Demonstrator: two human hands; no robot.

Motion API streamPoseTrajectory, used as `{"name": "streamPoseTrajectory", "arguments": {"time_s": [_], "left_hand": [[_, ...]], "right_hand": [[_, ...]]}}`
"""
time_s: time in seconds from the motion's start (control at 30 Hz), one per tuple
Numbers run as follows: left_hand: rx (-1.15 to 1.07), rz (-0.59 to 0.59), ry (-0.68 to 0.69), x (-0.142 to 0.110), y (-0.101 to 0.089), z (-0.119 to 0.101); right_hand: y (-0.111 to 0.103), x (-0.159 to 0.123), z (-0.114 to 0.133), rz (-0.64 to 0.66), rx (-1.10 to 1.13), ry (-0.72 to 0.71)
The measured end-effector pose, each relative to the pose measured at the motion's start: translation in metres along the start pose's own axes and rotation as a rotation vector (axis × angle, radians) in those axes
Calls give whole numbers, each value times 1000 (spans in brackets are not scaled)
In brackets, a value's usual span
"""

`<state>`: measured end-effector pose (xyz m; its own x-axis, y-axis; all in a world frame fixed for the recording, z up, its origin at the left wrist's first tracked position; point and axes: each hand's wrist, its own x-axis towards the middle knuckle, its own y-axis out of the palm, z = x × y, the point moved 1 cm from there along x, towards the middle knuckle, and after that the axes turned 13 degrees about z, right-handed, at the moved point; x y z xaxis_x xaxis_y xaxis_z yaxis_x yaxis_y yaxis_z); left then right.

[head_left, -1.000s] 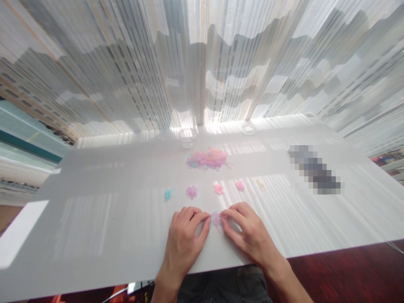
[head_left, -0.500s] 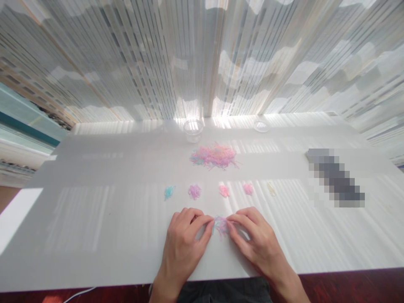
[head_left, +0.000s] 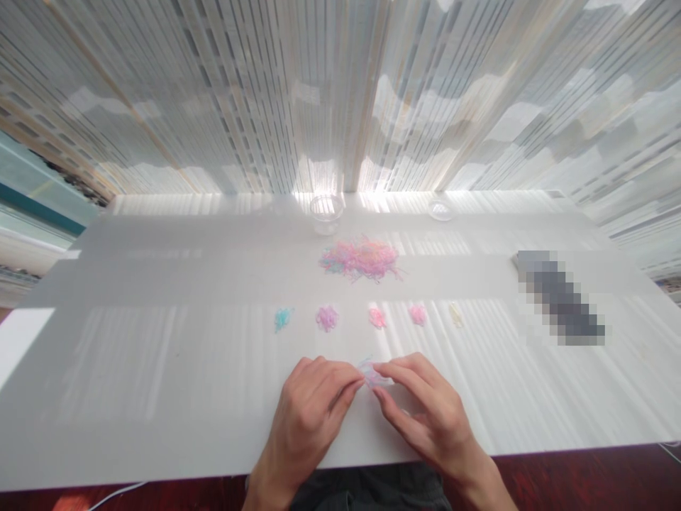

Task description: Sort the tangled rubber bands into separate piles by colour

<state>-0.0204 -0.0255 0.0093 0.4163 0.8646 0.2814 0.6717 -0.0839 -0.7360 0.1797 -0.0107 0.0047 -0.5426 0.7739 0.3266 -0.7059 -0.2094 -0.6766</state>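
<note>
My left hand (head_left: 316,401) pinches the near side of a small clump of thin pastel strands (head_left: 368,369), which look like fine rubber bands in lilac and pale blue. My right hand (head_left: 430,401) is at the clump's other side, thumb and forefinger parted, with loose strands between them. In a row beyond my hands lie little colour piles: a turquoise pile (head_left: 282,319), a purple pile (head_left: 327,318), a coral pile (head_left: 377,316), a pink pile (head_left: 418,314) and a pale yellow pile (head_left: 456,314). Behind them spreads a larger mixed heap (head_left: 362,257).
At the back of the white table (head_left: 213,397) stand a clear round tub (head_left: 326,213) and a clear lid or shallow dish (head_left: 441,209). A blurred-out dark object (head_left: 564,301) lies on the right. Striped curtains (head_left: 340,92) hang along the far edge.
My right thumb and forefinger have moved apart from their pinch on the clump. My left fingertips remain closed, and the view has shifted slightly.
</note>
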Motion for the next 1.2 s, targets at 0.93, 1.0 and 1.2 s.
{"name": "streamPoseTrajectory", "arguments": {"time_s": [0.93,1.0,1.2], "left_hand": [[-48,-35,-23,-2,-3,-1],[-43,-32,-29,-2,-2,-1],[-38,-45,-41,-4,0,1]], "right_hand": [[-1,6,5,-30,114,22],[-3,7,5,-35,115,25],[-3,9,6,-30,122,28]]}}
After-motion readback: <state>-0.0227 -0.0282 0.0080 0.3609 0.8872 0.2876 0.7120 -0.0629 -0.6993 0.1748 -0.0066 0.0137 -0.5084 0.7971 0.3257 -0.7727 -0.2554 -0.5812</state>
